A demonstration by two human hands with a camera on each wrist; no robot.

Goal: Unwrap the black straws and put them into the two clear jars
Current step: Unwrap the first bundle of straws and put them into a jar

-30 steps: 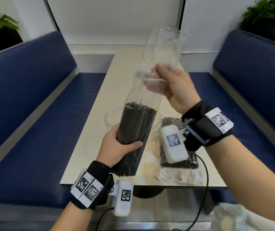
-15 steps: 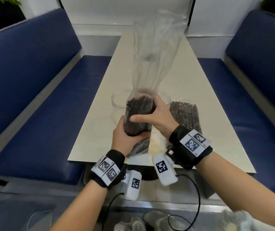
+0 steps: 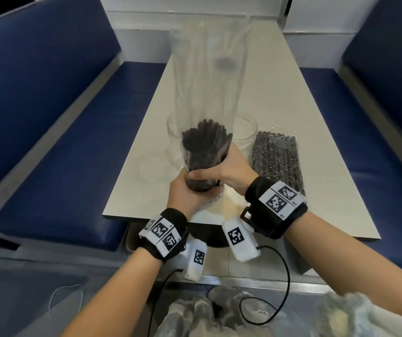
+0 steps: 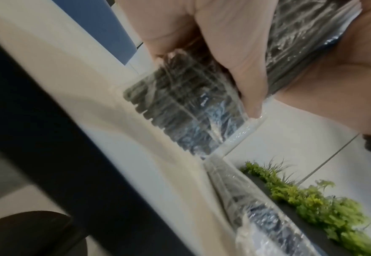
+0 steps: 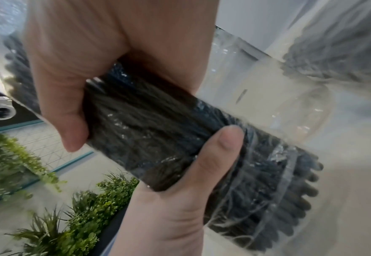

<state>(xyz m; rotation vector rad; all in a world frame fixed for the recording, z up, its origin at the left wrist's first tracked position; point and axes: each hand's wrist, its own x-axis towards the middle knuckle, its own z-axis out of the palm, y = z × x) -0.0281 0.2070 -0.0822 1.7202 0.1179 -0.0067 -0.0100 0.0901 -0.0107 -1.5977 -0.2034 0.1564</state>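
Between the two hands, over the near end of the table (image 3: 299,132), a bundle of black straws (image 3: 205,147) stands upright inside its clear wrapper (image 3: 209,69). The left hand (image 3: 187,193) holds the lower part, fingers curled round it from the left and thumb across the near side. The right hand (image 3: 231,171) grips just above, its thumb (image 3: 203,175) lying across the front and its fingers wrapped round the far side; in the right wrist view the thumb (image 5: 211,152) and fingers (image 5: 62,97) press the film against the straws. Above the fingers the straw tops show, and the loose, empty part of the wrapper rises tall beyond them. Just behind the fingers stand two clear jars (image 3: 246,132), side by side and partly hidden by the bundle. To the right of the right hand a second pack of straws (image 3: 278,161) lies flat on the table, still wrapped.
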